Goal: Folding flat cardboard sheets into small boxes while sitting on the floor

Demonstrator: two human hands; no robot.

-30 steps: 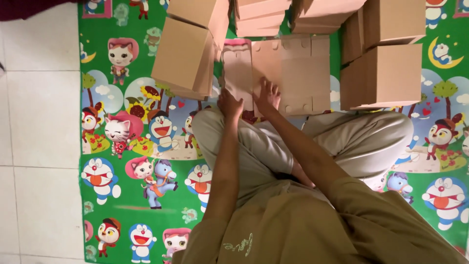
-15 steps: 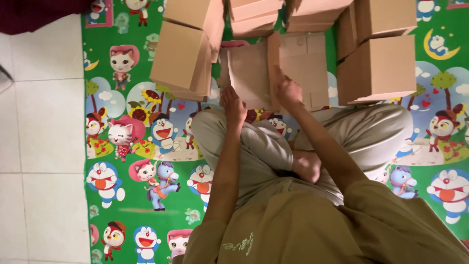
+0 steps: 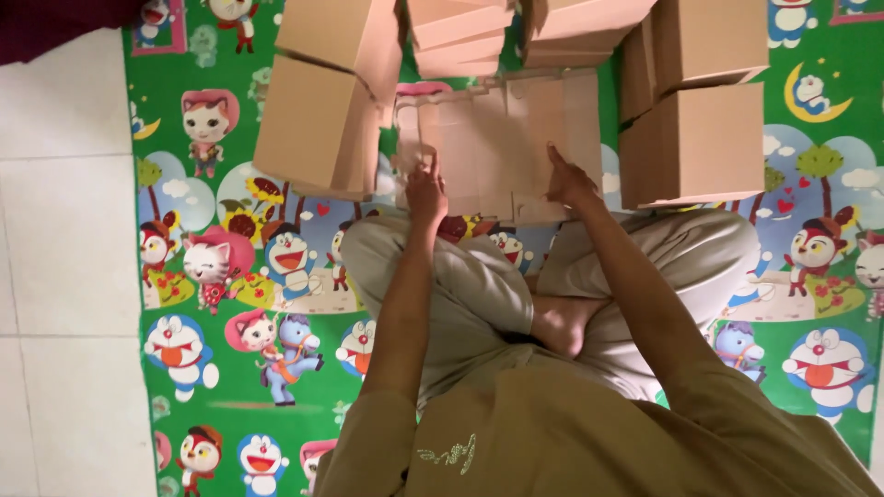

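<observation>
A flat, unfolded brown cardboard sheet [image 3: 502, 138] lies on the green cartoon mat [image 3: 239, 267] just beyond my crossed legs. My left hand [image 3: 425, 189] rests on the sheet's near left part, fingers curled against it. My right hand [image 3: 566, 179] presses on the near right part with a finger stretched forward along a crease. Both hands touch the cardboard; neither lifts it off the mat.
Folded brown cardboard boxes ring the sheet: two stacked at the left [image 3: 327, 101], two at the right [image 3: 695, 101], and more at the back [image 3: 479, 28]. White floor tiles [image 3: 64, 276] lie left of the mat. A dark red cloth [image 3: 55, 23] shows at the top left corner.
My hands have spread apart on the cardboard sheet: the left stays near its left part, the right has slid to the right. The sheet now lies wider and flatter.
</observation>
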